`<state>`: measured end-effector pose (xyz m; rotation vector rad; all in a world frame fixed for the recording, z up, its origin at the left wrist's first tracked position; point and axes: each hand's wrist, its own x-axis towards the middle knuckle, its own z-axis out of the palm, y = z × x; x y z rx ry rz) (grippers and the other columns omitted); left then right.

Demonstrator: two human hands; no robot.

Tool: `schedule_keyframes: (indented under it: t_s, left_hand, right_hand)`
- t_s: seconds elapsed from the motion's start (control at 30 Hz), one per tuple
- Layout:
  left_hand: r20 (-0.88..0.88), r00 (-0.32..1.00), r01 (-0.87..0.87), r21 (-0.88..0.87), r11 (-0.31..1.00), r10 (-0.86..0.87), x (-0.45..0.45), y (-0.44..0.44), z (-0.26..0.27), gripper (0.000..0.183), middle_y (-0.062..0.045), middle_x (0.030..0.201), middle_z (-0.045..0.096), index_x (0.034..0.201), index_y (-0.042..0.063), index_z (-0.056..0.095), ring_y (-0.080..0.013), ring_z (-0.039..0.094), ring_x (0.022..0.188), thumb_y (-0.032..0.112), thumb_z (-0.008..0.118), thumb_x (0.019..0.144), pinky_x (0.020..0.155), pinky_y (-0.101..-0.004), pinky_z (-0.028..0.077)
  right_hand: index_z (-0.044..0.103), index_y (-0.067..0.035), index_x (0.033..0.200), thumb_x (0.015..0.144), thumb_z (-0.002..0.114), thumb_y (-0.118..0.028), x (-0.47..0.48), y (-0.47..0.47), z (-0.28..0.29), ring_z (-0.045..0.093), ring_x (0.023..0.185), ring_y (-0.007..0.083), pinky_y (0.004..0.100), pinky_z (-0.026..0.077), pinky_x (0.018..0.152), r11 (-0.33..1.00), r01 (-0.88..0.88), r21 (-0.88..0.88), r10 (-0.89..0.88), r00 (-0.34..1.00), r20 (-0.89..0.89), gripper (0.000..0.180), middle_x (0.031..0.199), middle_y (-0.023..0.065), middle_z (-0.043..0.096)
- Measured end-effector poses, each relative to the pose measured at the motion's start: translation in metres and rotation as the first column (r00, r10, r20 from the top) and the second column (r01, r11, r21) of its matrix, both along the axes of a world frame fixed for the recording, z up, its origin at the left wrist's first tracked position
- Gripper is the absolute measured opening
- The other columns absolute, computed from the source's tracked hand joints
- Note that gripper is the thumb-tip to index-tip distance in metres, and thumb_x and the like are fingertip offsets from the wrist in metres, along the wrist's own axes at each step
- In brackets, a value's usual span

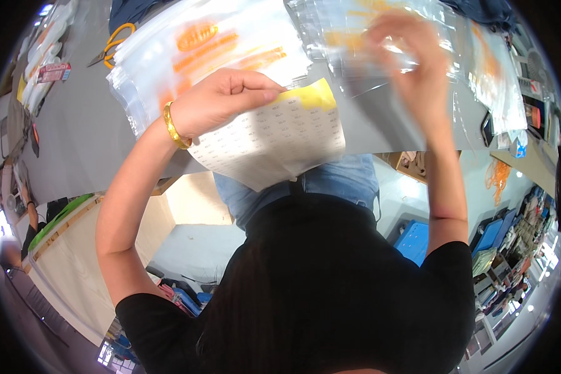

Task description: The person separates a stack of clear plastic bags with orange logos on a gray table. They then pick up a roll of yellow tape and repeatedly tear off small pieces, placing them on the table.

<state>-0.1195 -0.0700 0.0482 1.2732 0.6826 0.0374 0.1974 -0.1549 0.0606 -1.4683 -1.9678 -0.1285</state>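
Observation:
My left hand [229, 96] pinches the upper edge of a sheet of small printed stickers [280, 135] between thumb and fingers. Part of the sheet's top is bare yellow backing [321, 96], and its lower end hangs over the table's edge above my lap. Behind that hand lies a stack of clear plastic bags [243, 32] with orange printing. My right hand [413, 51] is blurred, over a second pile of clear printed bags [341, 51]. Its fingers look curved, but whether anything is between them cannot be told.
Orange-handled scissors [117, 44] lie beside the left stack on the grey table [70, 140]. A small pink box [53, 72] rests farther left, near more bags. At right are a dark phone-like object [487, 128] and further bags [500, 89]. Another person's arm [29, 205] shows at far left.

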Motion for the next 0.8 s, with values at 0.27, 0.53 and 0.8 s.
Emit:
schedule_keyframes:
  t_s: [0.27, 0.53, 0.8]
  left_hand:
    - [-0.021, 0.999, 0.040, 0.075, 0.996, -0.039, 0.008, -0.006, 0.001, 0.027, 0.004, 0.086, 0.069, 0.113, 0.000, 0.077, -0.0028, 0.055, 0.079, 0.022, 0.069, 0.101, 0.072, -0.0224, 0.046]
    - [-0.017, 0.998, -0.060, 0.092, 0.994, 0.061, 0.007, -0.013, 0.001, 0.026, 0.005, 0.076, 0.063, 0.102, 0.001, 0.079, -0.0029, 0.050, 0.072, 0.025, 0.068, 0.100, 0.066, -0.0226, 0.042]
    - [-0.043, 0.997, -0.055, 0.133, 0.990, 0.061, 0.003, -0.013, -0.004, 0.024, 0.006, 0.072, 0.058, 0.095, 0.000, 0.076, -0.0039, 0.048, 0.067, 0.022, 0.067, 0.100, 0.061, -0.0245, 0.041]
  right_hand:
    - [0.078, -0.008, 0.098, 0.075, 0.086, -0.004, -0.086, -0.033, -0.025, 0.062, 0.094, 0.0225, 0.0337, 0.050, 0.079, 0.959, -0.213, -0.188, 0.125, 0.911, -0.394, 0.025, 0.111, 0.0034, 0.072]
    - [0.078, -0.007, 0.098, 0.072, 0.086, -0.006, -0.104, -0.043, -0.023, 0.061, 0.094, 0.0227, 0.0327, 0.048, 0.081, 0.994, -0.097, 0.045, 0.102, 0.986, -0.128, 0.027, 0.111, 0.0015, 0.074]
    - [0.075, -0.010, 0.090, 0.069, 0.088, -0.008, -0.109, -0.039, -0.031, 0.060, 0.091, 0.0227, 0.0359, 0.044, 0.077, 0.984, -0.169, 0.064, 0.177, 0.970, -0.165, 0.025, 0.102, -0.0017, 0.071]
